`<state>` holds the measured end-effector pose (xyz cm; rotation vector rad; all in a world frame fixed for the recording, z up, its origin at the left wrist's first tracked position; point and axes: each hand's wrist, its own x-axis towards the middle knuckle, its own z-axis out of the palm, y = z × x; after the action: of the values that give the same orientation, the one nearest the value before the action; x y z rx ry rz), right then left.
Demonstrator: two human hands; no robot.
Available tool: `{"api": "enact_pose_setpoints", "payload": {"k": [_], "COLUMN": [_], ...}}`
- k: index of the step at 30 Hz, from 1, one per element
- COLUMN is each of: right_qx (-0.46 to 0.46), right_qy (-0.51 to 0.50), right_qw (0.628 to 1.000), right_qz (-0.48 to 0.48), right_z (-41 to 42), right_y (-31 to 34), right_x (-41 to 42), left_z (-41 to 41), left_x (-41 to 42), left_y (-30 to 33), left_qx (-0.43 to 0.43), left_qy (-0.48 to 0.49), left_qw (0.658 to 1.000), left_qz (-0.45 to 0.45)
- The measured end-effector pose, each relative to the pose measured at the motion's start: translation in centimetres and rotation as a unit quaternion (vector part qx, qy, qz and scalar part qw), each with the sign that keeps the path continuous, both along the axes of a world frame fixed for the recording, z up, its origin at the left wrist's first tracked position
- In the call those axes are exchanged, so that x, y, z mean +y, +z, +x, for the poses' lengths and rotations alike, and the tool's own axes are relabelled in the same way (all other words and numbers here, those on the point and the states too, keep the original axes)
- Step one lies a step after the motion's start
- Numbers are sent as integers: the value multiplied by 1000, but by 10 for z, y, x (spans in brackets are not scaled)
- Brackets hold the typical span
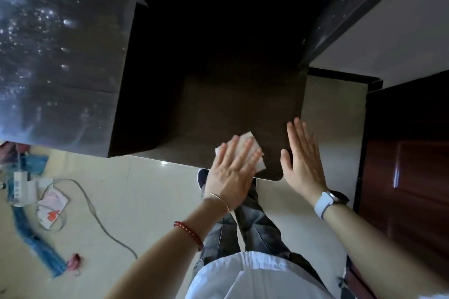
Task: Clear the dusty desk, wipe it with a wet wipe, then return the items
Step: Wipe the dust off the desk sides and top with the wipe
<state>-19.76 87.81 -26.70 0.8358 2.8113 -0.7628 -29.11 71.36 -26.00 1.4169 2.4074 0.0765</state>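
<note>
A dark brown desk fills the middle of the view, its near edge just in front of my legs. My left hand lies flat with straight fingers on a folded white wet wipe, pressing it onto the desk near the front edge. My right hand is flat and open with fingers spread, over the desk's front right corner, holding nothing; whether it touches the surface is unclear.
On the pale tiled floor at the left lie a white power strip with a grey cable, some cards and papers and blue cloth. A dusty dark surface stands at left. A red-brown door is at right.
</note>
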Motion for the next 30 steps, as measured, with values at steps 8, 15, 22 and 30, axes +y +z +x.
{"api": "enact_pose_setpoints", "payload": {"k": [8, 15, 22, 30], "right_qx": [-41, -6, 30, 27], "right_qy": [-69, -64, -59, -23], "right_qw": [980, 982, 984, 989], "right_qz": [-184, -178, -163, -146], "right_z": [11, 17, 31, 32], "right_y": [8, 10, 0, -2], "right_x": [2, 4, -12, -8], "left_z": [-76, -47, -66, -54], "left_x": [28, 100, 131, 166], "left_y": [-5, 1, 2, -3], "left_qx": [6, -34, -33, 14], "left_qy": [99, -72, -77, -124], "left_qw": [995, 997, 990, 990], "left_qz": [-33, 10, 113, 66]}}
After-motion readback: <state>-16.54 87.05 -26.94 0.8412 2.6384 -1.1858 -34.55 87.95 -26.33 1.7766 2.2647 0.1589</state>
